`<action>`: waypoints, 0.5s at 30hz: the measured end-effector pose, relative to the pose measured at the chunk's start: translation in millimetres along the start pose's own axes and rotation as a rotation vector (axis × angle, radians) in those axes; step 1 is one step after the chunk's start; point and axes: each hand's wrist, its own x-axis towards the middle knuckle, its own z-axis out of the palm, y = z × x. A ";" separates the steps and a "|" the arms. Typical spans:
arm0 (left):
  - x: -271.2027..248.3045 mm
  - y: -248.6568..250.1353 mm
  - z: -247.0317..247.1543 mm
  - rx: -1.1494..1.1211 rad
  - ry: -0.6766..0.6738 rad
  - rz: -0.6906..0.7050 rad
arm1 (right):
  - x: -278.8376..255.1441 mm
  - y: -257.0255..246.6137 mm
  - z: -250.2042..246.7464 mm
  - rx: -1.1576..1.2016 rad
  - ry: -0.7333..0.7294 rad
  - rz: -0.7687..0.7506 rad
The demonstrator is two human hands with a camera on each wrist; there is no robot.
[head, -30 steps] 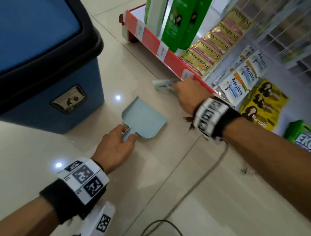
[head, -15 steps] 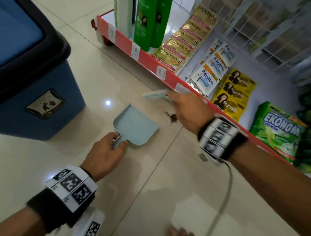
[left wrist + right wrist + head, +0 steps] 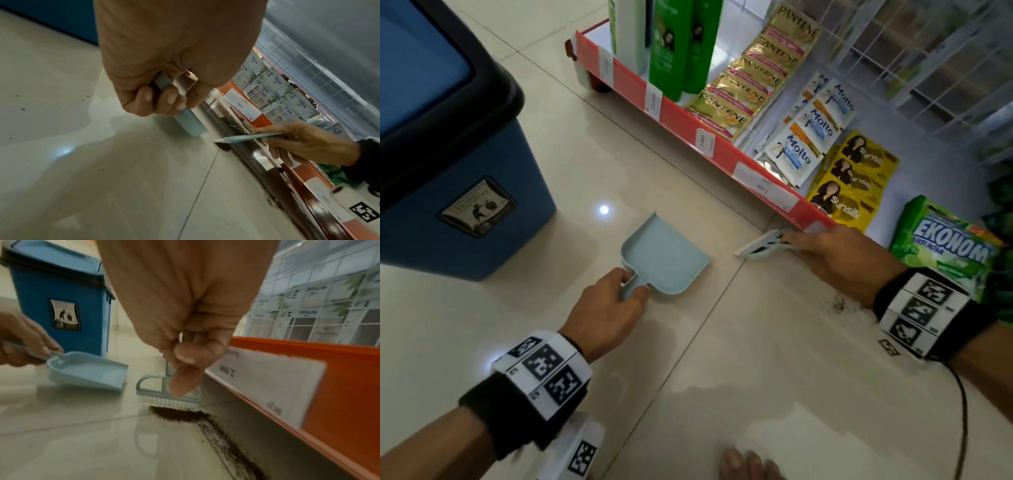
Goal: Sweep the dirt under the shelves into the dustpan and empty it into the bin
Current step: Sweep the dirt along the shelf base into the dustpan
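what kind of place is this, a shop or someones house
Most likely a small shop: a low shelf edged with price labels, stocked with shampoo sachets and a detergent pack, with a wire display rack behind.

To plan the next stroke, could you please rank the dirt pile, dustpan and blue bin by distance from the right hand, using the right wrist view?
1. Dirt pile, just below the right hand, at the brush.
2. Dustpan, to its left.
3. Blue bin, behind the dustpan.

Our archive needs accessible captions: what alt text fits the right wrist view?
A right hand grips a small pale blue brush, bristles against a line of dark dirt beside an orange shelf edge. At left, the left hand holds a matching dustpan before a blue bin.
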 end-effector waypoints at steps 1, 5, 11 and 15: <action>0.2 2.1 1.3 0.009 -0.008 0.002 | -1.4 -3.5 -2.6 0.032 0.038 -0.016; 0.1 12.2 7.2 0.040 -0.032 0.016 | 24.6 -34.3 -6.1 0.076 0.227 -0.110; -6.6 17.2 11.4 0.069 -0.045 0.005 | 58.2 -42.2 7.7 0.011 0.066 -0.028; -12.9 8.2 7.9 0.084 -0.036 -0.009 | 15.4 -7.0 9.4 -0.006 -0.028 0.000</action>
